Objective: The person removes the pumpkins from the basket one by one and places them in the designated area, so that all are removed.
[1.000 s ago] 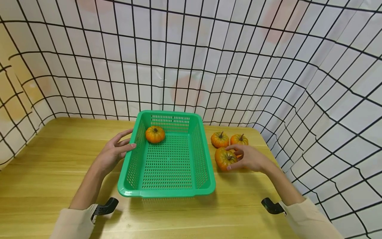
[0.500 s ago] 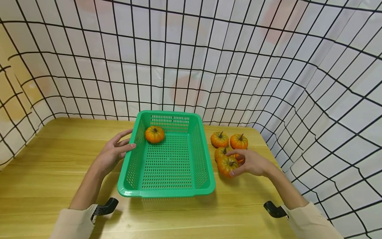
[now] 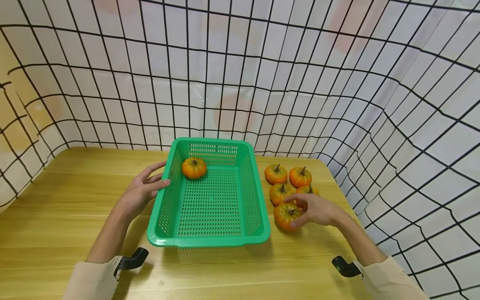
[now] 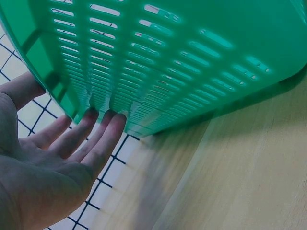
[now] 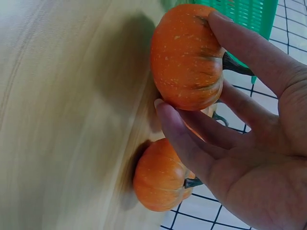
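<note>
My right hand (image 3: 316, 209) grips a small orange pumpkin (image 3: 286, 217) between thumb and fingers, to the right of the green basket (image 3: 210, 241). In the right wrist view this pumpkin (image 5: 187, 60) has a dark stem turned toward the palm, and a shadow falls on the wood beside it. My left hand (image 3: 136, 193) holds the basket's left side, thumb over the rim. Seen from the left wrist, its fingertips (image 4: 115, 120) touch the slotted outer wall (image 4: 158, 91). Another pumpkin (image 3: 194, 168) sits inside the basket at the far left corner.
Several more pumpkins cluster right of the basket: one at the back left (image 3: 276, 174), a pumpkin at the back right (image 3: 300, 177), and others just behind my right hand. Black wire mesh (image 3: 232, 83) bounds the wooden table (image 3: 86, 183) at the back and sides.
My right hand has drawn the gripped pumpkin toward me, away from the cluster, uncovering more of the pumpkins behind it. My left hand and the basket have stayed put.
</note>
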Available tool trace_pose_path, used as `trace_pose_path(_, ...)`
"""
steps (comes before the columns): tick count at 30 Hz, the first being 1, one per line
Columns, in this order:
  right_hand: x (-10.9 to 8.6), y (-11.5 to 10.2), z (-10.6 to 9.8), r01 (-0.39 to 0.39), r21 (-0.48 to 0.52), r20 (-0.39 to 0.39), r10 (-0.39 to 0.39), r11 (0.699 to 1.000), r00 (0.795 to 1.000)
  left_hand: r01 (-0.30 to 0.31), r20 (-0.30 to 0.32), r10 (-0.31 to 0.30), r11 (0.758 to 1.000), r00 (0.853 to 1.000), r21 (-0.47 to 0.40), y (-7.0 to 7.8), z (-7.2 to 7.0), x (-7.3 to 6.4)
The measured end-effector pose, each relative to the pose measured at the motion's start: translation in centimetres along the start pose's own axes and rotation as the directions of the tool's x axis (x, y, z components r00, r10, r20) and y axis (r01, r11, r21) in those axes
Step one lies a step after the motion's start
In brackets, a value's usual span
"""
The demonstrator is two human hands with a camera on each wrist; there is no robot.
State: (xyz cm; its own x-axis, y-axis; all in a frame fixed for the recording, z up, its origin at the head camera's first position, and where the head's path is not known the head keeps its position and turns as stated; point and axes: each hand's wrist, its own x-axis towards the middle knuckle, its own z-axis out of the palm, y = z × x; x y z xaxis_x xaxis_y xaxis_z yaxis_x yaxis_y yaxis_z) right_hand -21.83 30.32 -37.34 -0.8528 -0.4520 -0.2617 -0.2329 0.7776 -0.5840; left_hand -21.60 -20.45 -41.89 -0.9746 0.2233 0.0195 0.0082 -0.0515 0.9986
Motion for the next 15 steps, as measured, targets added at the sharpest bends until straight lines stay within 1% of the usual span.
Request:
trace_pose_path(6,-0.07,0.41,0.27,0.010,0.016,0.014,-0.010,1.000,1.000,0.000,-0.002,0.000,1.000,1.000,0.002,0.02,0.00,0.03)
trace_pose_path(15,-0.18,0.74,0.50,-0.003,0.031,0.018,0.003,1.000,1.000,-0.006,0.002,0.006,1.000,1.000,0.008,0.04,0.01,0.04)
